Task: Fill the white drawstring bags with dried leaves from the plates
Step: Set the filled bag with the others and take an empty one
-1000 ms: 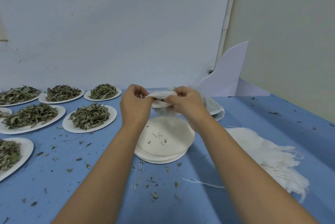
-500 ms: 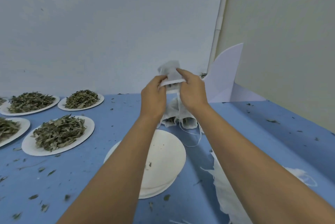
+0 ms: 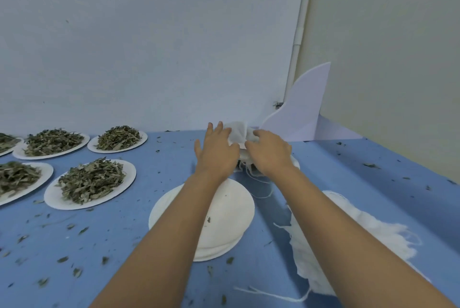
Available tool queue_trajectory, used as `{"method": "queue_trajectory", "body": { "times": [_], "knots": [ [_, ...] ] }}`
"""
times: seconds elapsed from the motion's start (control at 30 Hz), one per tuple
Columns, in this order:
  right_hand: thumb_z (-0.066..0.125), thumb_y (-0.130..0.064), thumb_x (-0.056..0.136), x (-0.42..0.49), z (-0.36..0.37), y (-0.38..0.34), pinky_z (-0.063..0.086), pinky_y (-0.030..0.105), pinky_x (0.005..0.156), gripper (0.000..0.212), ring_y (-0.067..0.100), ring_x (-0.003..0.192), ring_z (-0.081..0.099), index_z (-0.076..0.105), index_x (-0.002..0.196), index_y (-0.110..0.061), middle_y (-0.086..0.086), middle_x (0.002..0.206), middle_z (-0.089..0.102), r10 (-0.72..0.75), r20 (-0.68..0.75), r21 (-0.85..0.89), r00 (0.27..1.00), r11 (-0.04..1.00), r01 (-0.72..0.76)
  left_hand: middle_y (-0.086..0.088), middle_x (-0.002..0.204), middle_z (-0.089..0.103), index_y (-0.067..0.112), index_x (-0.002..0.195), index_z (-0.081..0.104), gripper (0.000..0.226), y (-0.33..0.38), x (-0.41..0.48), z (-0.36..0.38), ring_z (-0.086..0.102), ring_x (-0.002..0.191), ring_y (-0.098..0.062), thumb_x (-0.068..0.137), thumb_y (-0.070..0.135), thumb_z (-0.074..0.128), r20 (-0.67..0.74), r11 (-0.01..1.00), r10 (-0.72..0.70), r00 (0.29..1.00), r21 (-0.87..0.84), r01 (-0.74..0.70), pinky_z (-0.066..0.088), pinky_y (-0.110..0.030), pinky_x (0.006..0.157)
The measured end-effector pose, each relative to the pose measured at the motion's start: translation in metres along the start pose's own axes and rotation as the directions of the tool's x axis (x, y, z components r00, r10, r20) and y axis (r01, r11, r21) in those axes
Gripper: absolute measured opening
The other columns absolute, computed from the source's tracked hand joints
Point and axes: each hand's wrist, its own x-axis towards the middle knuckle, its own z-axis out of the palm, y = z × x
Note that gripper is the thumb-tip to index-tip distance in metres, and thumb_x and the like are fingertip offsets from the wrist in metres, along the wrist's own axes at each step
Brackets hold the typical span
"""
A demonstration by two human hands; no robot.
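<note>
Both hands meet on a white drawstring bag (image 3: pixel 237 133) at the far middle of the blue table (image 3: pixel 336 170). The left hand (image 3: pixel 216 155) lies with its fingers straight and spread against the bag's left side, grasping nothing. The right hand (image 3: pixel 270 150) has its fingers curled over the bag's right edge and grips the cloth. The bag sits on a small heap of other white bags (image 3: pixel 295 161), mostly hidden under the hands. Loose strings (image 3: pixel 251 170) trail out below the wrists. What the held bag contains cannot be made out.

To the left, white plates each carry a mound of dried leaves (image 3: pixel 92 179). The nearest plate (image 3: pixel 53 198) lies just left of the left forearm. A second plate (image 3: pixel 47 173) is further left, partly cut off by the frame. Two more stand in the far row by the wall, one (image 3: pixel 143 139) on the right and one (image 3: pixel 84 139) beside it.

Under the left forearm is a stack of plates (image 3: pixel 231 208), the top one bare apart from a few leaf specks. On the near right lies a flat pile of limp white bags (image 3: pixel 361 228) with strings straggling from its edge. Leaf crumbs (image 3: pixel 62 259) are scattered over the table. A white fin-shaped card (image 3: pixel 303 113) stands in the far right corner.
</note>
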Motion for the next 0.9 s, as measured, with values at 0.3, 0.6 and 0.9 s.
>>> {"method": "queue_trajectory", "body": {
  "times": [0.3,0.6,0.9],
  "knots": [
    [0.042,-0.010,0.091,-0.070,-0.046,0.049,0.023,0.029,0.050,0.033,0.027,0.073,0.039,0.032,0.060,-0.013,0.004,0.066,0.038,0.359,-0.014,0.092,0.933,0.930,-0.357,-0.008,0.090,0.069,0.015,0.088,0.064,0.022,0.034,-0.097,0.017,0.064,0.073,-0.020,0.086,0.001,0.047,0.169,0.903,-0.007,0.986,-0.423,0.079,0.053,-0.031,0.068],
    [0.057,-0.011,0.089,-0.102,-0.043,0.052,0.036,0.027,0.069,0.024,0.027,0.105,0.058,0.040,0.072,-0.012,0.010,0.112,0.059,0.254,0.046,-0.423,0.966,0.881,-0.211,0.012,0.073,0.059,0.019,0.083,0.064,0.021,0.033,-0.123,0.019,0.058,0.072,-0.010,0.087,0.005,0.048,-0.009,0.910,-0.016,1.000,-0.415,0.011,0.039,-0.007,0.059],
    [0.052,-0.029,0.093,-0.105,-0.033,0.050,0.033,0.026,0.067,0.028,0.028,0.089,0.052,0.047,0.073,-0.009,0.005,0.083,0.054,0.198,0.217,-0.210,0.956,0.966,-0.152,0.007,0.154,0.028,0.030,0.146,0.029,0.049,0.003,-0.126,0.019,0.023,0.142,-0.018,0.100,0.048,0.026,0.264,0.901,0.065,0.962,0.399,-0.171,0.021,-0.046,0.112]
  ]
}}
